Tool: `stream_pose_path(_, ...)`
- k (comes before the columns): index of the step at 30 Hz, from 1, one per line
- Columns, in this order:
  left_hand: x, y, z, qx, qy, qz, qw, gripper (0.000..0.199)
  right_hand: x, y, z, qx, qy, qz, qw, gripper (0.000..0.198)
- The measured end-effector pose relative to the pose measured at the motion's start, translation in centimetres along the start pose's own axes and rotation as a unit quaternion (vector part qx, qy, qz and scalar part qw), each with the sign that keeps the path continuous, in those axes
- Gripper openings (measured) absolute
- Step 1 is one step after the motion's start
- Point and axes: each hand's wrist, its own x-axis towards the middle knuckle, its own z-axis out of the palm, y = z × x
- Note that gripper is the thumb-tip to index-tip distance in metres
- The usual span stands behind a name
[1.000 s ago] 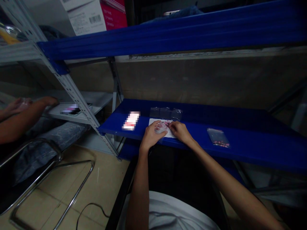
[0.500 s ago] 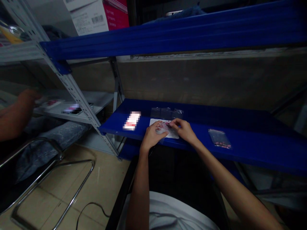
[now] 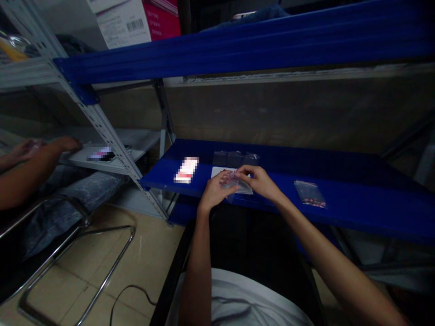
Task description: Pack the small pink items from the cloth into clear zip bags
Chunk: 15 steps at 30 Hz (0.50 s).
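My left hand holds a small clear plastic bag, its thumb and fingers closed round the side. At the upper end of that bag is my right hand, thumb and forefinger pinched together; anything small between them is too tiny to make out. Pinkish bits show by the fingertips. Beneath both hands a white sheet lies on the blue shelf. Just behind the sheet are several flat clear bags.
Further right lies a clear zip bag with small reddish pieces. A blurred-out lit phone is on the left. A blue beam crosses above the shelf. Another person's arm works at the grey shelf, near a metal chair frame.
My right hand has moved slightly left, from over the pinkish bits on the sheet to the bag's upper end. My left hand stays on the bag. The other person's arm has shifted right.
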Motion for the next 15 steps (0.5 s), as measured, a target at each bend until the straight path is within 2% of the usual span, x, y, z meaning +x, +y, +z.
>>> stream_pose_path(15, 0.1, -0.6, 0.0, -0.042, -0.021, 0.007, 0.999, 0.064, 0.0, -1.5, -0.5, -0.007, -0.052, -0.012, 0.999, 0.026)
